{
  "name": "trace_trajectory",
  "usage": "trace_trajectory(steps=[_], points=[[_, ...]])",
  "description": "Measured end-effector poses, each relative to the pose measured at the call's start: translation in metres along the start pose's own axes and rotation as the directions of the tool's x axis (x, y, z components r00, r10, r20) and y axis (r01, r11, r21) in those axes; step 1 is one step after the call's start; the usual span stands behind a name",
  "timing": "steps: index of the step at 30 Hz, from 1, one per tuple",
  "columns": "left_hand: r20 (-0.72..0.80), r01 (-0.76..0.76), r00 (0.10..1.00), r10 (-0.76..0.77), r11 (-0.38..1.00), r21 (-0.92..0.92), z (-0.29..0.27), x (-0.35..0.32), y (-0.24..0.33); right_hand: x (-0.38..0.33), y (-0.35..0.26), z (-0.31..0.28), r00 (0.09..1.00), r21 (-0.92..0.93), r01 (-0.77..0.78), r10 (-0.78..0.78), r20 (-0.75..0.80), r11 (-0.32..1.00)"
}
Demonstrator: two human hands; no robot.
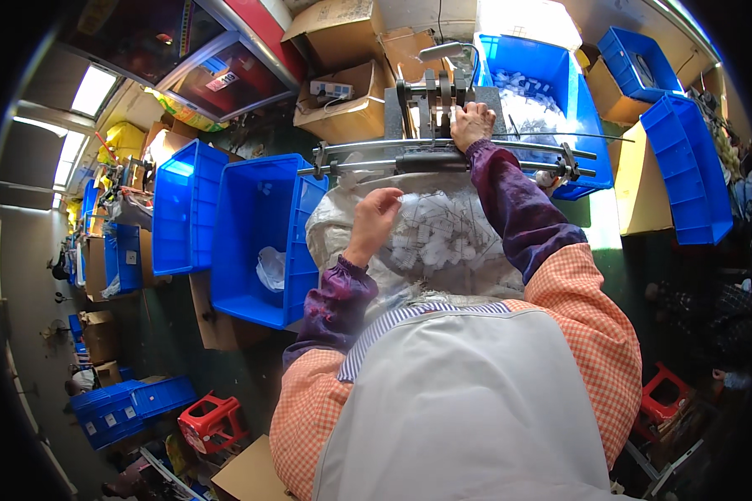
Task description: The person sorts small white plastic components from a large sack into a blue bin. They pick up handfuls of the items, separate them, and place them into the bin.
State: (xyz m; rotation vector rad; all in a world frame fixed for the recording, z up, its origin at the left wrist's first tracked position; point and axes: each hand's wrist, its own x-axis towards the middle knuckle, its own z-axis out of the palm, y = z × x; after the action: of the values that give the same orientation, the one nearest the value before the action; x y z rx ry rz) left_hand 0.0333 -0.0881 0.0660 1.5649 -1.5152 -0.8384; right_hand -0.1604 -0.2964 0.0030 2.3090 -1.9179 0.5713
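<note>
My left hand point(374, 224) hovers over the left part of a pile of small white plastic pieces with thin wire-like strands point(444, 238). Its fingers are bent together at the tips; whatever they pinch is too small to make out. The pile lies on a pale plastic sheet point(327, 219) in front of me. Farther off, my right hand point(474, 125) rests with curled fingers at the right side of a dark metal bench machine point(429, 100); what lies under the fingers is hidden. Two horizontal metal rods point(368, 148) cross between the machine and the pile.
Right of the machine, a blue bin point(591, 117) contains many white pieces point(530, 104). To my left stands another blue bin point(230, 250) with a white plastic bag point(271, 271) inside. A thin rod point(593, 135) juts rightward. Cardboard boxes point(338, 117) sit behind, and red stools point(213, 423) lower down.
</note>
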Motion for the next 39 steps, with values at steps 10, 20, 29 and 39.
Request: trace_trajectory(steps=[10,20,29,39], points=[[0.084,0.076,0.995,-0.057,0.967,-0.244,0.0,0.003,-0.004,0.0,0.055,-0.011,0.996,0.036,-0.05,0.047,0.076,0.998],[0.093,-0.121,0.986,0.14,0.976,-0.181,0.022,0.018,0.032,0.033,0.109,-0.056,0.941,-0.181,-0.31,0.328,0.079,0.933],[-0.039,-0.304,0.952,0.303,0.952,-0.035,0.045,0.032,0.058,-0.066,0.034,-0.121,0.692,0.839,0.061,-0.629,0.355,0.541],[0.166,-0.129,0.985,0.037,0.8,0.586,0.046,0.012,-0.061,0.004,0.055,-0.017,0.997,0.127,0.073,-0.073,0.002,0.989]])
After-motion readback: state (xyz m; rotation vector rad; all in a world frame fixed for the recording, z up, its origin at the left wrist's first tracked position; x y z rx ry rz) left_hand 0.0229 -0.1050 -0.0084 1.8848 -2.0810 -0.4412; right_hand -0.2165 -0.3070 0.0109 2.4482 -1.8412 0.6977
